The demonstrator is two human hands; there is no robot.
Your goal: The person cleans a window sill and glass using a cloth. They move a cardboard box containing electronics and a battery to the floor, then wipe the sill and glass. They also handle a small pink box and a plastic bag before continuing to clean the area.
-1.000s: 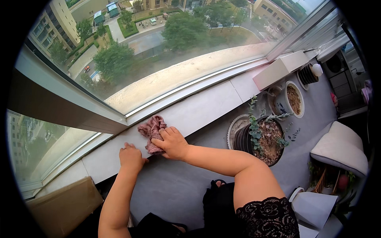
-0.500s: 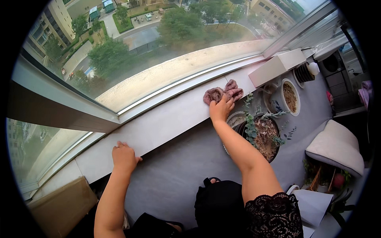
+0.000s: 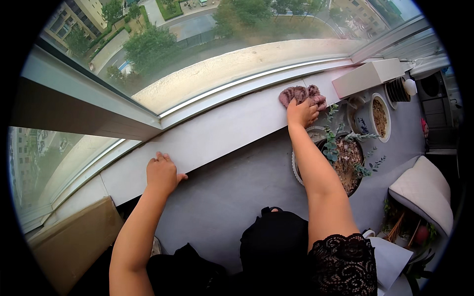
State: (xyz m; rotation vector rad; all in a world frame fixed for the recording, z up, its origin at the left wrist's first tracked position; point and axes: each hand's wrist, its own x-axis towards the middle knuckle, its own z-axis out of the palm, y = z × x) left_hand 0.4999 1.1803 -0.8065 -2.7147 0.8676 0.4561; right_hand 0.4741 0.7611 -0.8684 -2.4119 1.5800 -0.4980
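Observation:
A pinkish-brown fluffy cloth [image 3: 295, 92] lies bunched on the white windowsill [image 3: 237, 121]. My right hand [image 3: 303, 112] is closed over the cloth and presses it against the sill, close to a white box. Farther left, my left hand [image 3: 164, 172] rests on the sill's front edge, its thumb stretched out over the rim and its fingers lying on the top. Nothing shows in the left hand. Part of the cloth is hidden under my right fingers.
The window frame [image 3: 91, 101] runs along the sill's back. The white box [image 3: 368, 78] stands at its right end. Below are a potted plant [image 3: 348, 163] with trailing leaves, a white pot [image 3: 387, 118] of soil and a padded chair [image 3: 424, 192]. A cardboard box [image 3: 76, 237] sits lower left.
In the picture, my right hand and the cloth sit nearer the white box, and the cloth is more bunched together. The view has shifted slightly. My left hand keeps its place on the sill.

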